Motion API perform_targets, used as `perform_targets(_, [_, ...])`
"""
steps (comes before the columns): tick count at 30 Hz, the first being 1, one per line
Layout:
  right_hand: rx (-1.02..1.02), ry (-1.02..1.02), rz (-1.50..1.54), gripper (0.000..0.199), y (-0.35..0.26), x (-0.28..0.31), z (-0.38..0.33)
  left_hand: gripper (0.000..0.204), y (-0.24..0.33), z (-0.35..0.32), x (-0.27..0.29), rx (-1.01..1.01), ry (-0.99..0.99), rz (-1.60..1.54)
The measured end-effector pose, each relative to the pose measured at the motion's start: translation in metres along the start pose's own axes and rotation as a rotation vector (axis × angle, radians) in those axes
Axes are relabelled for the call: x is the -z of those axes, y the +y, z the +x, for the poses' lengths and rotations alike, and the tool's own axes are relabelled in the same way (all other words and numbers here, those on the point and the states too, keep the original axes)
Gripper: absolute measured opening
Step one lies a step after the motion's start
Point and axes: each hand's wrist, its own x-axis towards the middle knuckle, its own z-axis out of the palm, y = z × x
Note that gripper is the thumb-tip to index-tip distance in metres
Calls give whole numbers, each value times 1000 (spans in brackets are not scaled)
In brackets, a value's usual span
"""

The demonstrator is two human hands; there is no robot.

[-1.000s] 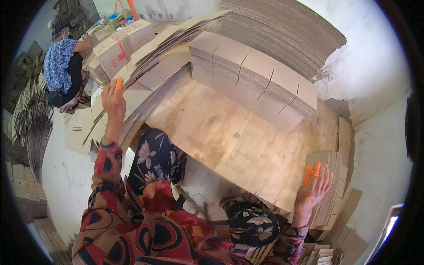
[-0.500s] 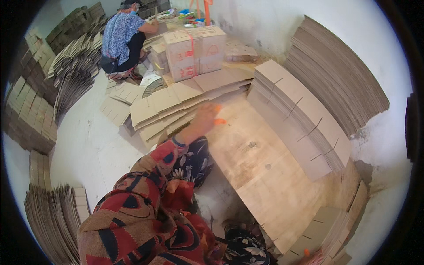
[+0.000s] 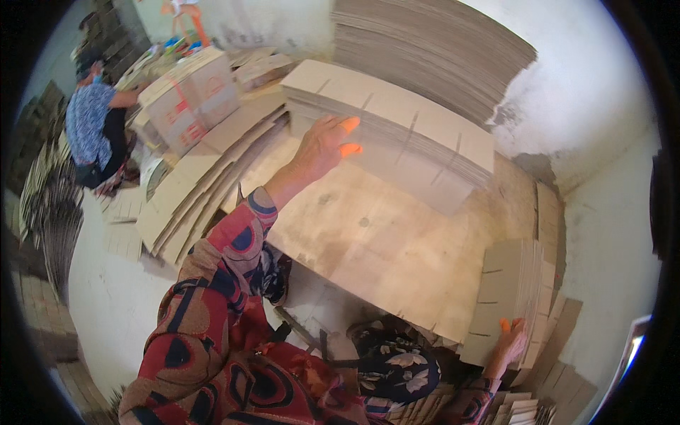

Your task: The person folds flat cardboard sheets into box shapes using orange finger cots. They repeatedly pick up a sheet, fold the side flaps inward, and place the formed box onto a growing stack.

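My left hand [image 3: 320, 150] reaches out over the wooden board, orange covers on two of its fingertips. Thumb and finger are spread, with nothing between them. Just beyond it lies a long stack of slotted cardboard strips [image 3: 397, 117] along the board's far side. At the lower right, my right hand [image 3: 506, 347] is against a second stack of slotted cardboard pieces [image 3: 501, 290]. An orange cover shows on one of its fingertips; the fingers look stretched out along the stack's edge, though blur hides exact contact. The pale wooden board [image 3: 368, 248] lies between the stacks.
Layered cardboard sheets [image 3: 191, 188] fan out at the left of the board. Behind them stands a taped cardboard box [image 3: 191, 99]. A co-worker [image 3: 95, 127] in a blue patterned top crouches at the far left. A tall cardboard pile [image 3: 432, 49] leans along the back wall.
The view has swung right, bringing more of my right hand and the right stack into sight. My left hand now stands near the front of the long stack, still empty.
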Motion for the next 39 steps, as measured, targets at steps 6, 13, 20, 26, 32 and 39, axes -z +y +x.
perform_targets(6, [-79, 171, 229, 24, -7, 9, -3, 53, 25, 62, -56, -142, -93, -13])
perform_targets(13, [-121, 93, -29, 23, 14, -2, -3, 60, 48, 91, -100, -119, -300, 78])
perform_targets(20, [-82, 396, 351, 20, -2, 21, -2, 30, 37, 93, -139, -239, -507, 555])
perform_targets(26, [-280, 441, 396, 18, 11, 24, 0, 22, 22, 92, -151, -521, -298, 545])
perform_targets(32, [-278, 587, 837, 16, 23, 9, 4, 10, 19, 104, -143, -523, -319, 573])
perform_targets(39, [-283, 140, 1723, 9, -24, 33, 5, 2, 24, 108, -142, -358, -336, 226])
